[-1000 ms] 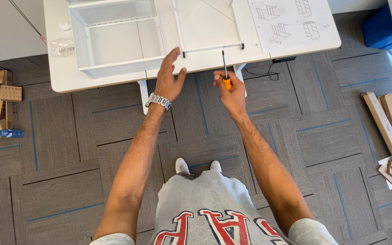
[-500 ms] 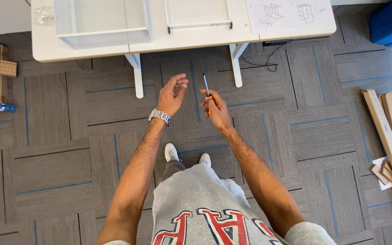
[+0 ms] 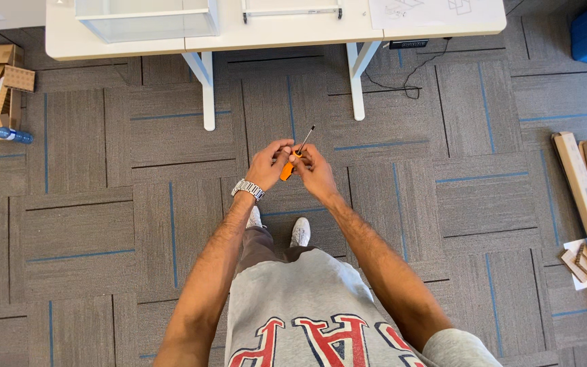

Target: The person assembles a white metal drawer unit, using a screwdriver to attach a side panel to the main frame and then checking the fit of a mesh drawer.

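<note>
While both hands [image 3: 292, 163] grip its orange handle, the screwdriver [image 3: 295, 153] slants (tip up-right) toward the table [image 3: 130, 45].

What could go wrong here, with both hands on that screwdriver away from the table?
1. Both the left hand and right hand grip the orange-handled screwdriver in mid-air; if it slips, it may fall toward the white shoes.
2. Its bare tip points outward near the fingers, so a slip might jab them.
</note>
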